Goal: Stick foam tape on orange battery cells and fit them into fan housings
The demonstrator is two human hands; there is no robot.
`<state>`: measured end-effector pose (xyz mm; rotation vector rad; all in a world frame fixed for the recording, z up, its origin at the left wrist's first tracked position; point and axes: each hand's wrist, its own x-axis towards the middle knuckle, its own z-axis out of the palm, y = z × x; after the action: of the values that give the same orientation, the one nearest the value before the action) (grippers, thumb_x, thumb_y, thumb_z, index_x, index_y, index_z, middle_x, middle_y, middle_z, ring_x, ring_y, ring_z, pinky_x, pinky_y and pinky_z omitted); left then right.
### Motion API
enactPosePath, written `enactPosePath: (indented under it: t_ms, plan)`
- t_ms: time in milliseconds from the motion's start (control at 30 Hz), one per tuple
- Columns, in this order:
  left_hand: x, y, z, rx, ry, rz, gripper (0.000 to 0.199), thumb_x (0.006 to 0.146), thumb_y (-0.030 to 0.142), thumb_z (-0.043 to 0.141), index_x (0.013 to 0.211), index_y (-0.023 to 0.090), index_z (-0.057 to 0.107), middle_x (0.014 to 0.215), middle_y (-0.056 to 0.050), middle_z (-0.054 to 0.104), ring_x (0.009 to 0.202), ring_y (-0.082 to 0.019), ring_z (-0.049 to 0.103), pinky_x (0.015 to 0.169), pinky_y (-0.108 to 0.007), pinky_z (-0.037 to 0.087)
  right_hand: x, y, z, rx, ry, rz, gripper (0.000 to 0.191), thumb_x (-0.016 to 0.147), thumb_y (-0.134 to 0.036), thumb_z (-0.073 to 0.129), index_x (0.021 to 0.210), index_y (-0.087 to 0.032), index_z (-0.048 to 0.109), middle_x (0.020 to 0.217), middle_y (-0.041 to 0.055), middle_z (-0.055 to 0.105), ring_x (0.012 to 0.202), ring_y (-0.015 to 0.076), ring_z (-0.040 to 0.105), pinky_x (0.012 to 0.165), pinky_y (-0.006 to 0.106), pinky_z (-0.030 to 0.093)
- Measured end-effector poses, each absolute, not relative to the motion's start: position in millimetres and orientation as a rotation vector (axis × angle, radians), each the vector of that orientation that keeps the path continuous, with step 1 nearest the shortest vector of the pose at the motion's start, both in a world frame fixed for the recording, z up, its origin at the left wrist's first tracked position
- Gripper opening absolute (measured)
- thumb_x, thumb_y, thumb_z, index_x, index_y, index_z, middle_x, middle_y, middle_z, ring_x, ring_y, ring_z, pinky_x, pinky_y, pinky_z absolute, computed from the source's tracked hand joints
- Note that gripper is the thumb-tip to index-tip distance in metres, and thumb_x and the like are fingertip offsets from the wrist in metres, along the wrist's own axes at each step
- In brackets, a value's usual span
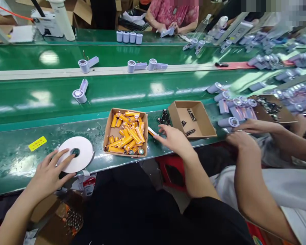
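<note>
My left hand [47, 173] rests with spread fingers on a flat white roll [83, 160] with a dark hole at its centre. My right hand [177, 141] is over the bench edge, thumb and fingers apart. Its thumb tip is at the end of a slim white-and-yellow piece [152, 131] lying beside a cardboard box [146, 119]; whether they touch I cannot tell. Orange-wrapped battery cells [129, 134] fill that box. Just beyond my right hand lie small black circuit boards [164, 117]. To the right, a second cardboard box [206, 124] holds several circuit boards.
A yellow label [37, 143] lies on the bench at left. Along the green conveyor [117, 90] are lilac fan-like units [79, 96]. At right, a co-worker's hands [244, 136] are at more such units. Another person in pink [173, 17] works across the line.
</note>
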<state>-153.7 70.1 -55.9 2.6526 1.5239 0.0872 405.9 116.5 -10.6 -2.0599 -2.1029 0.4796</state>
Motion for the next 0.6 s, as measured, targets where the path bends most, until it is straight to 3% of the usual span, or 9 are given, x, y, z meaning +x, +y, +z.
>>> enactPosePath:
  t_ms: [100, 200, 300, 400, 500, 600]
  plan:
    - [-154, 70, -55, 2.624, 1.567, 0.068, 0.057, 0.11, 0.06, 0.045, 0.151, 0.025, 0.061, 0.167, -0.012, 0.049, 0.154, -0.048, 0.039, 0.125, -0.074, 0.037, 394, 97, -44, -2.024, -1.963, 0.383, 0.067, 0.096, -0.042, 0.075, 0.153, -0.014, 0.054, 0.135, 0.021, 0.074, 0.124, 0.0403, 0.069, 0.107, 0.054, 0.056]
    - [-156, 69, -41, 2.528, 1.547, 0.056, 0.066, 0.102, 0.067, 0.055, 0.151, 0.024, 0.064, 0.165, -0.017, 0.051, 0.151, -0.048, 0.042, 0.124, -0.069, 0.041, 382, 84, -73, -1.949, -1.771, 0.315, 0.053, 0.1, -0.039, 0.063, 0.147, -0.015, 0.059, 0.128, 0.0222, 0.076, 0.118, 0.0416, 0.07, 0.106, 0.06, 0.054]
    - [-148, 85, -8, 2.368, 1.466, 0.002, 0.079, 0.095, 0.075, 0.062, 0.156, 0.024, 0.059, 0.163, -0.016, 0.055, 0.152, -0.042, 0.044, 0.123, -0.059, 0.045, 379, 75, -91, -1.811, -1.443, 0.316, 0.046, 0.098, -0.045, 0.064, 0.136, -0.02, 0.064, 0.116, 0.017, 0.078, 0.11, 0.0374, 0.072, 0.107, 0.061, 0.055]
    - [-116, 140, 28, 2.292, 1.519, 0.089, 0.072, 0.101, 0.074, 0.056, 0.148, 0.021, 0.065, 0.151, -0.014, 0.066, 0.146, -0.036, 0.052, 0.123, -0.053, 0.045, 382, 73, -94, -1.63, -1.081, 0.356, 0.059, 0.086, -0.05, 0.081, 0.134, -0.022, 0.064, 0.113, 0.0115, 0.076, 0.106, 0.0317, 0.075, 0.105, 0.057, 0.058]
    - [-61, 226, 44, 2.332, 1.793, 0.139, 0.056, 0.111, 0.053, 0.046, 0.145, 0.012, 0.064, 0.148, -0.016, 0.067, 0.138, -0.031, 0.06, 0.12, -0.048, 0.047, 386, 72, -81, -1.499, -0.837, 0.325, 0.066, 0.074, -0.05, 0.092, 0.128, -0.022, 0.067, 0.11, 0.0086, 0.074, 0.102, 0.029, 0.076, 0.099, 0.051, 0.063]
    - [-5, 306, 42, 2.299, 2.054, 0.015, 0.06, 0.113, 0.053, 0.044, 0.15, 0.009, 0.058, 0.151, -0.025, 0.062, 0.14, -0.04, 0.057, 0.114, -0.054, 0.049, 388, 76, -60, -1.449, -0.781, 0.182, 0.067, 0.072, -0.057, 0.094, 0.122, -0.019, 0.07, 0.106, 0.0085, 0.072, 0.095, 0.0292, 0.076, 0.092, 0.05, 0.066]
